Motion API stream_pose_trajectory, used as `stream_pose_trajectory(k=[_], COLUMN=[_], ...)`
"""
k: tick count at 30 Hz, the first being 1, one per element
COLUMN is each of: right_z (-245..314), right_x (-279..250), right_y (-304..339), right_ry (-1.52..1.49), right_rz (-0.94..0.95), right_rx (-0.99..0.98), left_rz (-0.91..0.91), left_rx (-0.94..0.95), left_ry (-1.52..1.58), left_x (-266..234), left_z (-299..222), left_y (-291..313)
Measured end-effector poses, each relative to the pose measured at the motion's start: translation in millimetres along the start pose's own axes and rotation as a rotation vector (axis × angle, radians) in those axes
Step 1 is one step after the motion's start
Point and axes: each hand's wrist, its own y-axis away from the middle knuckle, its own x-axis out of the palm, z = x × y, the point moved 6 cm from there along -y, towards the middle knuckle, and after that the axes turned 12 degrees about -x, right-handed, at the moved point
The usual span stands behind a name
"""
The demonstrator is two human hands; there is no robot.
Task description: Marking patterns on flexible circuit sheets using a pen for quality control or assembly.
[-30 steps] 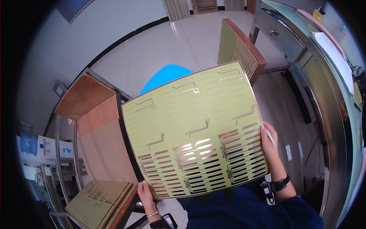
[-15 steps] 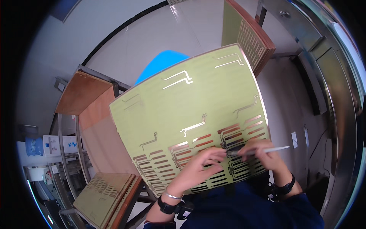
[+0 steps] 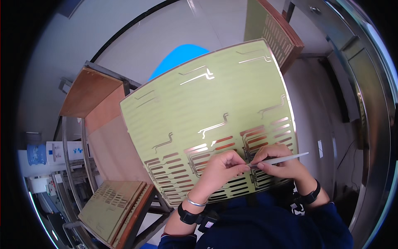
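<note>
A large light-green circuit panel (image 3: 174, 112) with copper-edged tracks and rows of slots is tilted before me. My right hand (image 3: 278, 162) grips a slim white pen-like tool (image 3: 290, 157), its tapered end sticking out to the right. The tool's other end points left and is mostly hidden among my fingers. Just beside it my left hand (image 3: 226, 167) is closed in a pinch, its fingertips meeting those of the right hand. Whatever lies between the left fingertips is too small to make out. Both hands are over the slotted lower right part of the panel.
A stack of similar panels (image 3: 114, 203) lies at the lower left. More panels (image 3: 282, 39) stand upright at the far right. A wooden-boarded rack (image 3: 93, 95) is on the left. Behind the panel shows a blue rounded object (image 3: 178, 58). Metal cabinetry (image 3: 356, 62) lines the right side.
My left hand has gone from loosely spread fingers to a pinch. Both hands have come together at the tool's left end. The panel looks slightly shifted in view.
</note>
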Motion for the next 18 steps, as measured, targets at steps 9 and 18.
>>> stream_pose_trajectory(k=[9, 18], right_z=[3.7, -7.5], right_x=[-46.2, -28.7], right_y=[-20.6, -34.0], right_ry=[0.333, 0.761], right_rz=[-0.142, -0.011], right_rx=[-0.189, -0.44], left_rz=[-0.335, -0.462], left_rx=[0.241, 0.827], left_ry=[-0.117, -0.79], left_x=[-30.7, -6.8], left_z=[-19.5, -44.7], left_y=[-14.7, -19.5])
